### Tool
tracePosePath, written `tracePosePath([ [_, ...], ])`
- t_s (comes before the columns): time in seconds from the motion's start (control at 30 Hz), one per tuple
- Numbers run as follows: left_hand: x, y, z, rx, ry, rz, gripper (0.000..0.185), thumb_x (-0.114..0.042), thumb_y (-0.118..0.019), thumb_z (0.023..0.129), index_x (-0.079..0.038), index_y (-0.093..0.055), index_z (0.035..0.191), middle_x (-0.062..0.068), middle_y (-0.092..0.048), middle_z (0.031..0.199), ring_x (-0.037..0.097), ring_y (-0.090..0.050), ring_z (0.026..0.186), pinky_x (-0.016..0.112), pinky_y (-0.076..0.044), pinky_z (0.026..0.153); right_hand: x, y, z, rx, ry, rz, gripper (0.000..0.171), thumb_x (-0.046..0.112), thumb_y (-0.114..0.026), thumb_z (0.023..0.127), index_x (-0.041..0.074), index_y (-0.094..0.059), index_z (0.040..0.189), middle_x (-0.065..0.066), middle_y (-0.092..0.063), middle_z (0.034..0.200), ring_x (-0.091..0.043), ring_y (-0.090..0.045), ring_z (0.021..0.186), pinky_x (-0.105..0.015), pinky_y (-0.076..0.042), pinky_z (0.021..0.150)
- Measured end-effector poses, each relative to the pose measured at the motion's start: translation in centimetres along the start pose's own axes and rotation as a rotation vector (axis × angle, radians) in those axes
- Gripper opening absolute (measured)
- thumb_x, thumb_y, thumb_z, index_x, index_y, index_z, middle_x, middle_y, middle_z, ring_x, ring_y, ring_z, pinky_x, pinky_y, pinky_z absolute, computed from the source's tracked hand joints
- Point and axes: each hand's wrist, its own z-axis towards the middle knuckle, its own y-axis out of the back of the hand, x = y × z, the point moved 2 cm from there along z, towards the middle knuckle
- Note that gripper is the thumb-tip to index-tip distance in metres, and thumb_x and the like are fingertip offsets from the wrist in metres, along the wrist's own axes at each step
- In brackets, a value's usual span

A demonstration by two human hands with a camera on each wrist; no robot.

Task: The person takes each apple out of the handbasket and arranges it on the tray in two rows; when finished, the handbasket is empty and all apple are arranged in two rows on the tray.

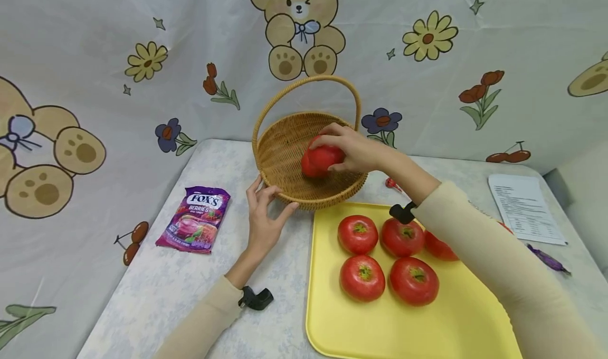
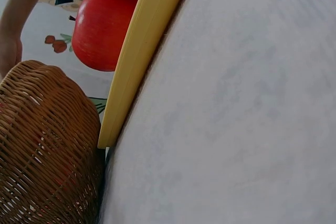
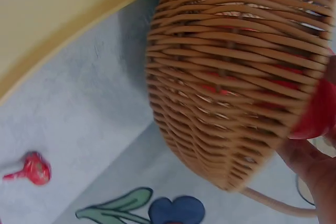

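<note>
Currently your right hand [image 1: 353, 150] fingers grip the soft, bruisable tomato [image 1: 319, 161] across its firm shoulders, while relaxed left hand [image 1: 263, 219] fingers steady the light basket [image 1: 285, 153].

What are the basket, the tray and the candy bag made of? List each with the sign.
Basket: woven wicker or rattan, matte tan; the strands show plainly in both wrist views.
Tray: probably plastic, smooth pale yellow with a raised, rounded rim.
Candy bag: looks like thin printed plastic film, glossy purple, slightly crinkled.
</note>
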Motion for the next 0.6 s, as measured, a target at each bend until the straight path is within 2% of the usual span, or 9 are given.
tracePosePath([
  [0.33, -0.2, 0.0, -0.4, -0.006, 0.005, 0.0, 0.038, -0.004, -0.077, 0.083, 0.003, -0.056, 0.113, 0.03, -0.02, 0.15, 0.043, -0.045, 0.129, 0.056, -0.045, 0.104, 3.3, 2.9, -4.7, -0.095, 0.095, -0.08, 0.056, 0.011, -0.083, 0.078, 0.025, -0.06, 0.127, -0.017, -0.043, 0.142, -0.037, -0.044, 0.125, -0.051, -0.053, 0.091],
  [0.6, -0.4, 0.1, -0.2, 0.001, 0.015, -0.003, 0.038, -0.007, -0.076, 0.085, 0.003, -0.056, 0.114, 0.029, -0.019, 0.151, 0.045, -0.044, 0.131, 0.053, -0.045, 0.104, 5.6, 4.3, -10.0, -0.146, 0.145, -0.146, 0.063, 0.007, -0.085, 0.074, 0.028, -0.059, 0.128, -0.014, -0.041, 0.145, -0.036, -0.042, 0.127, -0.053, -0.054, 0.088],
])
